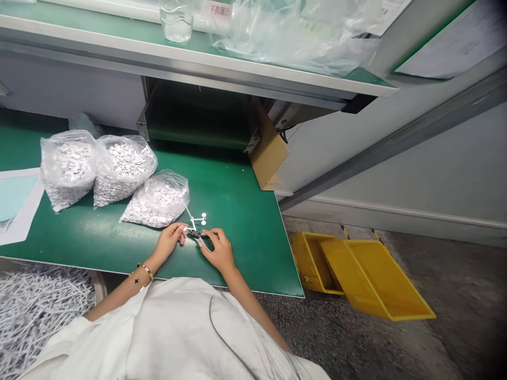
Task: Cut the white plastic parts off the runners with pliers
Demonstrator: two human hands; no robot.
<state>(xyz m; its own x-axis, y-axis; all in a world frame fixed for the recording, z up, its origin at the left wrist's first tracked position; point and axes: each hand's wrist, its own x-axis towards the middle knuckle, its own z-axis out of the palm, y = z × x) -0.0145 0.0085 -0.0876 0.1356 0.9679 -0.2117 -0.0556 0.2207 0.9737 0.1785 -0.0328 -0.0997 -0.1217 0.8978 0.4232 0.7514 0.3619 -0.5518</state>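
White plastic branched runner — pinched by closed fingers of the left hand and right hand near a small black piece, perhaps a clip — could snap if twisted.

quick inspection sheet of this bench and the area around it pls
surface: green bench top, no spills seen
job's things: three clear bags of small white plastic parts; white plastic runner; small dark cutter, exact tool unclear
clutter: paper sheet at bench's left; cardboard piece under shelf
grippers: left hand pinches the runner; right hand grips the cutter
cables: thin dark cord over white garment
surroundings: heap of white plastic sticks at left; two yellow plastic crates on floor; glass of water on shelf
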